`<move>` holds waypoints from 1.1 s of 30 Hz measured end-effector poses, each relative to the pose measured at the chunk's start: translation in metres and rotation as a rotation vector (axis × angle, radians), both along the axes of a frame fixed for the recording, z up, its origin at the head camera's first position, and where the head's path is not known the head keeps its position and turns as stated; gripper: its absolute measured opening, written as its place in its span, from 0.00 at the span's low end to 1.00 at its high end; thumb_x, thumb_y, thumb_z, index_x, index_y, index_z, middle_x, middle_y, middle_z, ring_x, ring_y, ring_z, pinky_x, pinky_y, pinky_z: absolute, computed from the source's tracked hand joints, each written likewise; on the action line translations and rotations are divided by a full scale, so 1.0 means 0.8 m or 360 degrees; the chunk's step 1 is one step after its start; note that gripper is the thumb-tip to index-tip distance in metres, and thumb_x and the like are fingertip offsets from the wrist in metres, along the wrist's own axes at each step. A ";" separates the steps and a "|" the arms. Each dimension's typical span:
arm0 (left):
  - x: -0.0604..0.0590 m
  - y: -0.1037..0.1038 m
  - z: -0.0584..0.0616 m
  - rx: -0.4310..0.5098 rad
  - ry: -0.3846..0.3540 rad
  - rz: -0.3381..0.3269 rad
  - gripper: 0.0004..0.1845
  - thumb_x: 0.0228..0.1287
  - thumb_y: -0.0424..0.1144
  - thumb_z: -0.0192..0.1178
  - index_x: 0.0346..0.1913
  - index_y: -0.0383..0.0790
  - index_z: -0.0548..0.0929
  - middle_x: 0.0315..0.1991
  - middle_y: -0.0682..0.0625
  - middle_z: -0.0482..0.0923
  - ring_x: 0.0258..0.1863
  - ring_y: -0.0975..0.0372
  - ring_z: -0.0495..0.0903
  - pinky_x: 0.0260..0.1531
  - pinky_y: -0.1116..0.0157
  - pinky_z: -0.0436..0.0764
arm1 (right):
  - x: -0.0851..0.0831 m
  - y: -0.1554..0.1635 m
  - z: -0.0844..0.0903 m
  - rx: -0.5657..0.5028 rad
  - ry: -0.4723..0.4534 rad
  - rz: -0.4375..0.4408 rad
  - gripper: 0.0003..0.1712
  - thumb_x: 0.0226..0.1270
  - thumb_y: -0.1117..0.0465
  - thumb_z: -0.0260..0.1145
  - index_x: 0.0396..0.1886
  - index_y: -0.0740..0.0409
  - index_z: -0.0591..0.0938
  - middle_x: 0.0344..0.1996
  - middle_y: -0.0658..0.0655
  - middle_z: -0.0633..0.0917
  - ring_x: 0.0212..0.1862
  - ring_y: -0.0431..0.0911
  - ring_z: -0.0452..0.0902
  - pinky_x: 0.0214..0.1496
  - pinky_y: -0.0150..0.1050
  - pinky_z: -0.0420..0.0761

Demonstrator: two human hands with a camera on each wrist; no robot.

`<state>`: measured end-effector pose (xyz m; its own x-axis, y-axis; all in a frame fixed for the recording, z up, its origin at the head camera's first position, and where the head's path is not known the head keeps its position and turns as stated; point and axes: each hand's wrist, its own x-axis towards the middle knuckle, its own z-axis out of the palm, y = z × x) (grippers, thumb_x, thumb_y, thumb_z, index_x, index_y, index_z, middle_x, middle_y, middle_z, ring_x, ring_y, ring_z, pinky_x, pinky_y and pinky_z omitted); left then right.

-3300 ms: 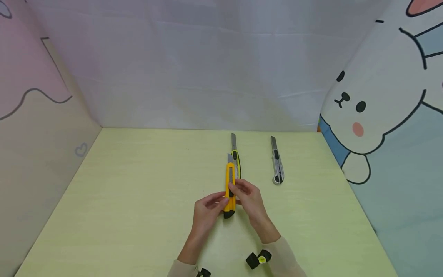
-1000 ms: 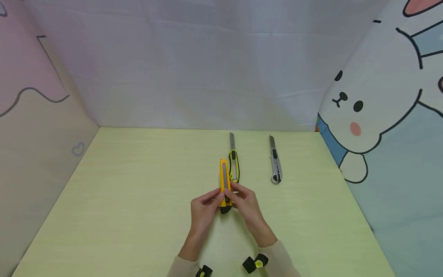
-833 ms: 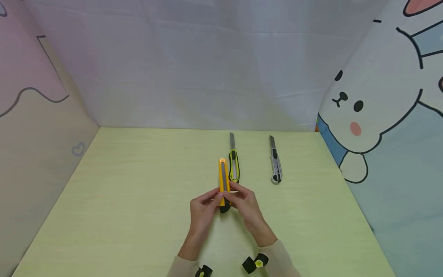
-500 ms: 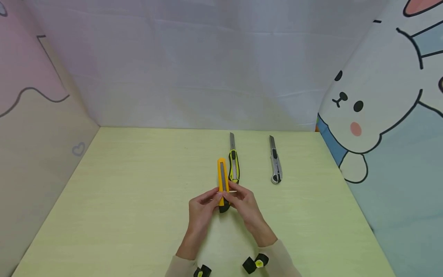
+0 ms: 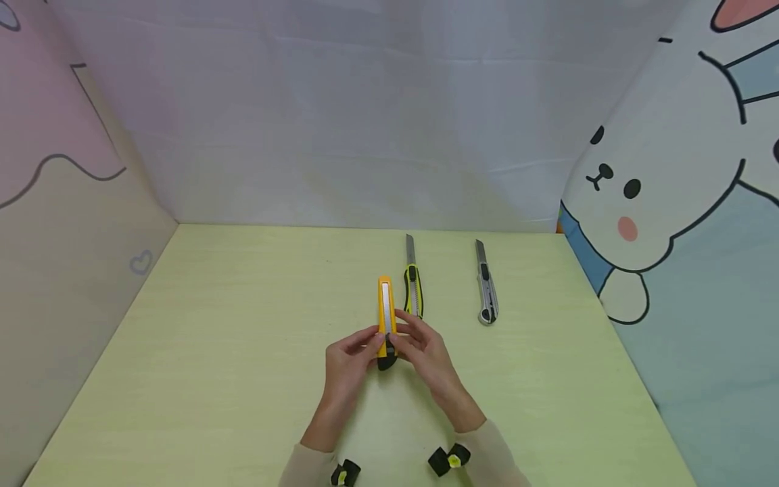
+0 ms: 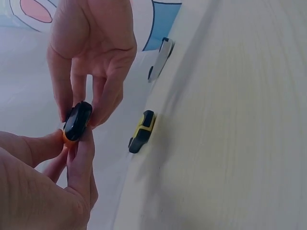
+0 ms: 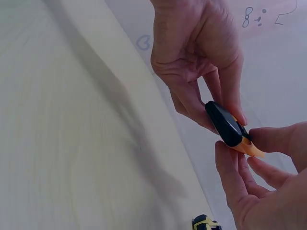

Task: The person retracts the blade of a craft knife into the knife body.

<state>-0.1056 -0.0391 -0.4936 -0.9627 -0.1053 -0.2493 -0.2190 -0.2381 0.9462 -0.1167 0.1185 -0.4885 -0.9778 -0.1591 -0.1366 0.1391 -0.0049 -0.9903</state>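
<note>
Both hands hold a yellow utility knife [image 5: 386, 304] above the table, pointing away from me. No blade shows past its tip, and its black slider sits low, near the black end cap. My left hand [image 5: 348, 368] pinches the lower body from the left. From the right, my right hand [image 5: 431, 360] pinches it too, thumb at the slider. Seen end-on, the black end cap [image 6: 77, 122] lies between both hands' fingers in the left wrist view. Just right of the held knife, a yellow-green and black utility knife [image 5: 413, 287] lies on the table with its blade out.
Farther right lies a silver utility knife [image 5: 487, 291], blade also out. The pale yellow table [image 5: 243, 304] ends at a white backdrop [image 5: 365, 135] behind, with printed cartoon panels at both sides. Dark straps with small blocks [image 5: 450, 461] sit on the wrists.
The blade that stuck out of the yellow knife has gone inside, its slider drawn back toward me. Both hands and the knife have shifted slightly left, away from the yellow-green knife.
</note>
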 end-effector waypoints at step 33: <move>-0.024 -0.051 -0.006 -0.0323 0.0002 -0.0129 0.17 0.66 0.37 0.71 0.54 0.31 0.87 0.45 0.40 0.87 0.39 0.57 0.87 0.38 0.64 0.88 | -0.030 -0.034 -0.003 0.0209 0.0167 0.0143 0.27 0.72 0.67 0.68 0.69 0.62 0.76 0.56 0.68 0.83 0.49 0.57 0.85 0.45 0.45 0.88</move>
<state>-0.1249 -0.0798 -0.4988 -0.9703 -0.0755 -0.2298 -0.2286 -0.0242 0.9732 -0.1404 0.0913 -0.4910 -0.9704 -0.2338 -0.0599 0.0291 0.1333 -0.9906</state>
